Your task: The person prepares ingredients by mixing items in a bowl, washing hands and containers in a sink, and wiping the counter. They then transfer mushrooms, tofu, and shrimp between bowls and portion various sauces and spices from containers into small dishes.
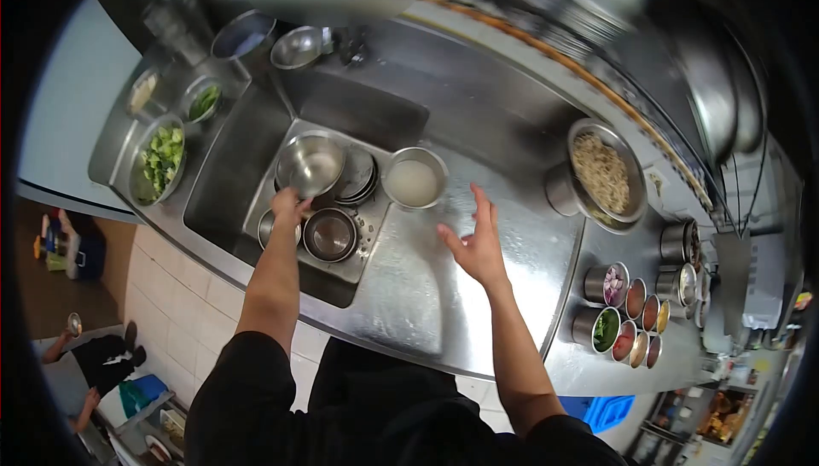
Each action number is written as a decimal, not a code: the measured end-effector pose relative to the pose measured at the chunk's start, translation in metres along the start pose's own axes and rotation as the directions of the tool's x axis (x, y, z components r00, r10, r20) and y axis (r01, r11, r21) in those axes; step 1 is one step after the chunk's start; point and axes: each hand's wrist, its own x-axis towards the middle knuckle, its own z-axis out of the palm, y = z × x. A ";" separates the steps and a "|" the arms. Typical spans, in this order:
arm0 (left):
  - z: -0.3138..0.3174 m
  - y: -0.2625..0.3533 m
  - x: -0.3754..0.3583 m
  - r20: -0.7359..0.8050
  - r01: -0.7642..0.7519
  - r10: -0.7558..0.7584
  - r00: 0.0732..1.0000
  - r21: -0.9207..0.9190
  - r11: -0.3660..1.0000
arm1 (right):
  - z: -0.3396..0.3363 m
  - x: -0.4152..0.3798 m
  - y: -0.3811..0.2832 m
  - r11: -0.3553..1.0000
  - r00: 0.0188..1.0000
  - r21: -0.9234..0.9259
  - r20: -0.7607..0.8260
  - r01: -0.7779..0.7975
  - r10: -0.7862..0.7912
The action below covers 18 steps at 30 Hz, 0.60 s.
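Note:
My left hand (289, 203) grips the near rim of a steel bowl (310, 164), tilted over the tray of dishes in the sink. Beneath and around it lie a brown-bottomed round pan (330, 235) and a stack of dark plates (357, 177). Fingers spread, my right hand (478, 244) hovers above the steel counter (409, 295) with nothing in it. Just beyond and left of that hand stands a metal pot (415, 177) holding cloudy whitish liquid.
A bowl of chopped greens (159, 161) sits left of the sink (230, 176). To the right are a large bowl of shredded food (602, 171) and several ingredient tins (613, 285). Shelving with cookware overhangs the back. Another person (94, 368) is at lower left.

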 end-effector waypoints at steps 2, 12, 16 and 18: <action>0.015 0.005 0.024 0.054 -0.021 0.027 0.998 -0.102 0.995 | 0.043 0.024 -0.005 0.976 0.997 -0.204 0.000 0.078 -0.080; 0.037 0.084 0.192 -0.020 0.006 0.000 1.000 0.306 0.952 | 0.215 0.101 -0.021 0.969 0.996 -0.239 0.080 0.068 -0.050; 0.037 0.125 0.189 0.033 -0.115 0.131 0.991 0.718 0.687 | 0.329 0.151 0.000 0.993 0.998 -0.105 0.028 0.060 -0.057; 0.038 0.115 0.197 0.384 -0.461 0.376 0.843 0.876 0.140 | 0.375 0.173 0.011 0.979 0.991 -0.172 0.087 0.112 -0.098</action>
